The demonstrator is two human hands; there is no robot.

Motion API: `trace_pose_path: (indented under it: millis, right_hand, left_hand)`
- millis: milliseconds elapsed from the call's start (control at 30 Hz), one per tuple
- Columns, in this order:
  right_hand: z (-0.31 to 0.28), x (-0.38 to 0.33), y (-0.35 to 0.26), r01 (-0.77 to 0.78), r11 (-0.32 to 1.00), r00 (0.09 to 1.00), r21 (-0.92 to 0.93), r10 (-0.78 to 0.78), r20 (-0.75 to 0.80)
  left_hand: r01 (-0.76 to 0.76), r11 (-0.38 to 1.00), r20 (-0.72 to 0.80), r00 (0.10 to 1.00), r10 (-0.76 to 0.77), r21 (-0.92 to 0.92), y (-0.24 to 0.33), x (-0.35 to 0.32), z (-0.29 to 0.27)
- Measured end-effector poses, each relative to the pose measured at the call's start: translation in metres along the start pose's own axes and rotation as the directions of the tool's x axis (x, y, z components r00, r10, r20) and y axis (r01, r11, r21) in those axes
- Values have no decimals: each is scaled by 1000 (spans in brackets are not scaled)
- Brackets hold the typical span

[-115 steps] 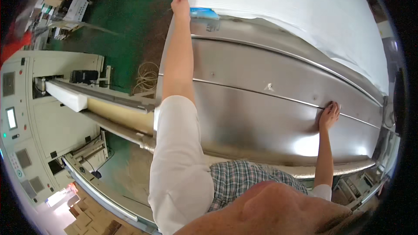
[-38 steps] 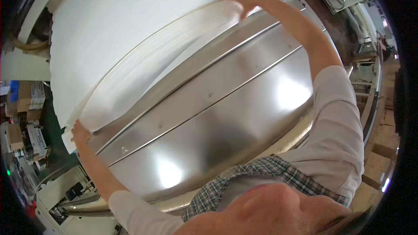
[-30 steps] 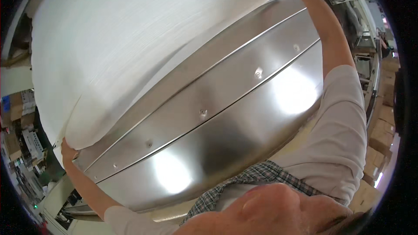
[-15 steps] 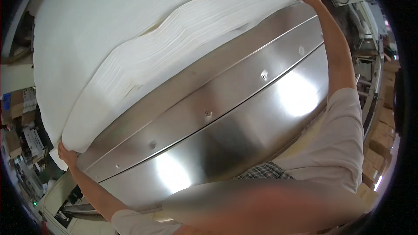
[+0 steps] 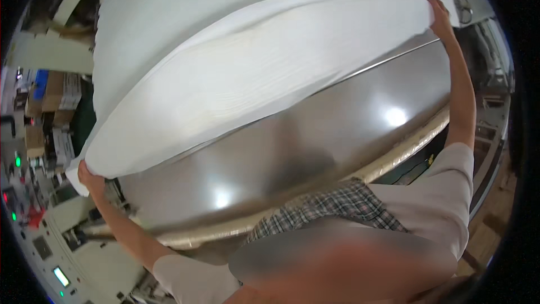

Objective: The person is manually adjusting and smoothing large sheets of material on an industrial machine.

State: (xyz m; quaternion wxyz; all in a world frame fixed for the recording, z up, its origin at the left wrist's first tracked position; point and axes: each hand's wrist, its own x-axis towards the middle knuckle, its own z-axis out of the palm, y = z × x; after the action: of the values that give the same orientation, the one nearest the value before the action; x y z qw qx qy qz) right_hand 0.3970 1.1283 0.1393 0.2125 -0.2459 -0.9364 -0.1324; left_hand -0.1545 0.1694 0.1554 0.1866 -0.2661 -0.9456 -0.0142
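Note:
A wide stack of thin white sheets (image 5: pixel 253 62), paper or cloth I cannot tell, spans the view between my outstretched arms. At its left end, my left hand (image 5: pixel 90 179) is closed around the edge, thumb and fingers partly hidden by the white material. Far off at the upper right, my right hand (image 5: pixel 441 18) grips the opposite end in the same way. The stack's near edge droops over a smooth metal plate (image 5: pixel 292 152). Behind it spreads a larger white sheet (image 5: pixel 152 34).
A pale machine panel (image 5: pixel 62 253) with a small lit screen stands at the lower left. Cardboard boxes (image 5: pixel 53 98) are piled beyond the left side. A handwheel (image 5: pixel 463 8) sits by my right hand. A shiny yellowish edge (image 5: pixel 410 146) borders the metal plate on my side.
The white stack has come nearer over the metal, covering the row of screws seen before. Both hands keep hold of its ends. The view has shifted too.

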Motion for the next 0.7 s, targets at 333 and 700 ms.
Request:
trace_pose_path:
  millis: [333, 700]
  right_hand:
    - [-18, -199, -3, 35, 998, 973, -46, -24, 229]
    - [-36, -277, -41, -23, 998, 850, -65, 54, 525]
  left_hand:
    - [4, 992, 92, 996, -15, 123, 42, -189, -29]
    - [115, 980, 423, 889, -175, 164, 22, -301, -1]
